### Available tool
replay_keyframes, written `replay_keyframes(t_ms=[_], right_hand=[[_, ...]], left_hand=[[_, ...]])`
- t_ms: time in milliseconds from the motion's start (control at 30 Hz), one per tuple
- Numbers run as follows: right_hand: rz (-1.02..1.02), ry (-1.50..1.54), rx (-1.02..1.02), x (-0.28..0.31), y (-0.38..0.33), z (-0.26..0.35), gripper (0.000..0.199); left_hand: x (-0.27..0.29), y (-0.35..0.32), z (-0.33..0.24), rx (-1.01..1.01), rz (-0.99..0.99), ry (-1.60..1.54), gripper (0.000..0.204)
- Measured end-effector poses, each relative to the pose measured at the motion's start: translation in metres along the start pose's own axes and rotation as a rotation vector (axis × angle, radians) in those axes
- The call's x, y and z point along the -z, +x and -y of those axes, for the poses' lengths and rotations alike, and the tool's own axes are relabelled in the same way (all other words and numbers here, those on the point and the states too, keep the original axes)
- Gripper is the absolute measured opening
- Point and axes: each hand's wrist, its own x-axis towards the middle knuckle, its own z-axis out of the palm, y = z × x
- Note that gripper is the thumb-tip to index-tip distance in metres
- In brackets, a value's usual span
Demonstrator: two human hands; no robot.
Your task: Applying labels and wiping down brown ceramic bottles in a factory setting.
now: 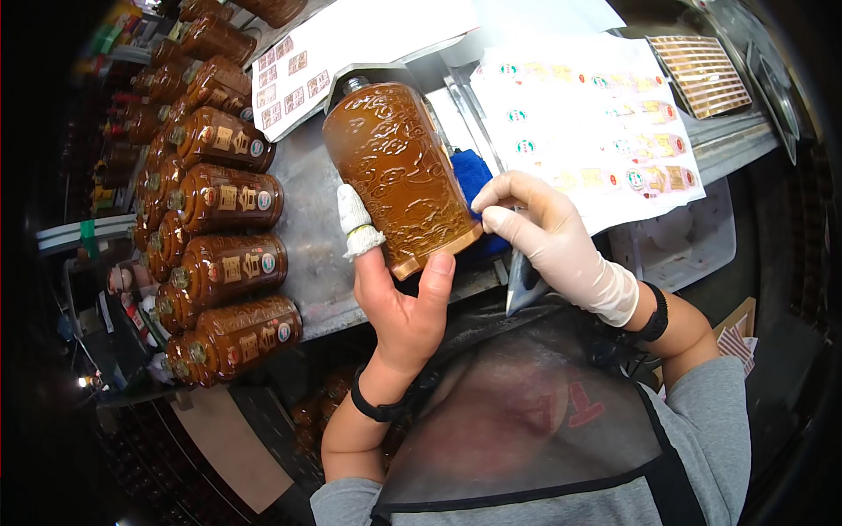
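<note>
A large brown glass bottle with a raised pattern lies tilted, its neck away from me, against a metal holder. My left hand grips it near the base, thumb on the bottom edge and fingers along its left side. One of those fingers wears a white cloth cover. In a white glove, my right hand pinches thumb and forefinger together beside the bottle's lower right edge; what lies between the tips is too small to make out. Below the glove hangs a grey pointed piece; whether that hand holds it is unclear.
Several labelled brown bottles lie stacked at the left. Label sheets cover the bench's right side, with another sheet at the far left. A blue cloth sits behind the bottle. A clear plastic bin stands at the right.
</note>
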Motion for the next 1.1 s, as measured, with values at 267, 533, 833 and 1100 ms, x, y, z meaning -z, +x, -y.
replay_keyframes(t_ms=[267,533,833,1100], right_hand=[[-0.007,-0.384,0.234,0.017,-0.020,-0.002,0.019],[0.087,-0.359,0.023,0.022,-0.032,0.016,0.032],[0.116,-0.501,0.479,0.019,-0.032,-0.002,0.042],[0.105,-0.551,0.508,0.019,-0.028,0.002,0.043]], left_hand=[[-0.002,0.002,-0.003,-0.017,0.028,0.169,0.094],[-0.008,0.003,-0.015,-0.001,0.009,0.153,0.087],[-0.008,0.003,-0.008,-0.026,-0.009,0.113,0.084],[-0.003,0.002,-0.002,-0.065,0.002,0.163,0.083]])
